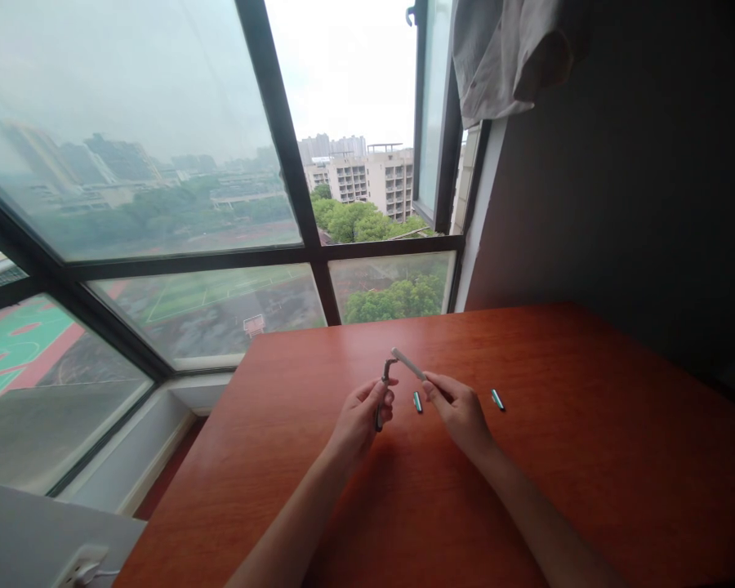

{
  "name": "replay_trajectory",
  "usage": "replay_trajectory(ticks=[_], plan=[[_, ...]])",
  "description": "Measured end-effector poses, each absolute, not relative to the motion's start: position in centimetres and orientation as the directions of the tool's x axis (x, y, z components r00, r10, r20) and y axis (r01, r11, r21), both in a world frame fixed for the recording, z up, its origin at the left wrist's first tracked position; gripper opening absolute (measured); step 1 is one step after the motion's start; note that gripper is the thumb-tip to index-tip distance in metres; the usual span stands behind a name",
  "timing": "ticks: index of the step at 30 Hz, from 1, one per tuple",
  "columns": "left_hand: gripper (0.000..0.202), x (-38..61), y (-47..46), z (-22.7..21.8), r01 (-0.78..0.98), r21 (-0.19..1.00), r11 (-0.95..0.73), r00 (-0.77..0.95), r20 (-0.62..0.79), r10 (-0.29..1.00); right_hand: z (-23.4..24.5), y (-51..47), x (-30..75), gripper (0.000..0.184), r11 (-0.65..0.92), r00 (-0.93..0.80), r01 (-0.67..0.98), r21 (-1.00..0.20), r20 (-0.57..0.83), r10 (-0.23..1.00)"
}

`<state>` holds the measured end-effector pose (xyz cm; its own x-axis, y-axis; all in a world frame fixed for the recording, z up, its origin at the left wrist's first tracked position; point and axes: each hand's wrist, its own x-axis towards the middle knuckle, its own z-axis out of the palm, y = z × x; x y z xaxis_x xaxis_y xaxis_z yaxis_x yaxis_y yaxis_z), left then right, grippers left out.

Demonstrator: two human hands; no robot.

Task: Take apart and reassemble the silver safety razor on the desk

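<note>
My left hand (360, 415) is closed around a dark grey, metallic razor handle (386, 370), which stands nearly upright with its bent neck at the top; its dark lower end pokes out below the fingers. Pinched in my right hand (461, 408) is a slim pale grey stick (407, 362), slanting up to the left. Its far end is close to the razor handle's neck; whether they touch I cannot tell. Between the hands, a small teal-and-black razor cartridge (417, 402) lies on the table. Another such cartridge (497, 399) rests to the right of my right hand.
The reddish-brown wooden table (588, 457) reaches to the windows. A dark window frame (233, 260) runs along the far left side, with one open pane (432, 106) at upper right. A grey cloth (496, 57) hangs there. A wall socket (82, 569) is at lower left.
</note>
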<state>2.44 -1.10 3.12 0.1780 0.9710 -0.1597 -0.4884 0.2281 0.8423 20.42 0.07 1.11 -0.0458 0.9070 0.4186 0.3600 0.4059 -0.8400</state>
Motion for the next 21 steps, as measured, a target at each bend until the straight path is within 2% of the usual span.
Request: replay_trajectory(ticks=[9,14,21], plan=[[0.042,2.1,-1.1,3.1,-0.473,0.836,0.279,0.23,-0.188,0.955,1.1,0.1,20.5,0.031,0.474,-0.112,0.426,-0.77,0.475,0.873],[0.042,1.7,-1.0,3.3,-0.454,0.845,0.284,0.212,-0.207,0.955,1.0,0.5,21.2,0.029,0.499,-0.133,0.511,-0.7,0.508,0.851],[0.041,1.4,-1.0,3.7,-0.458,0.845,0.276,0.184,-0.214,0.959,1.0,0.6,21.5,0.028,0.504,-0.149,0.538,-0.676,0.512,0.846]])
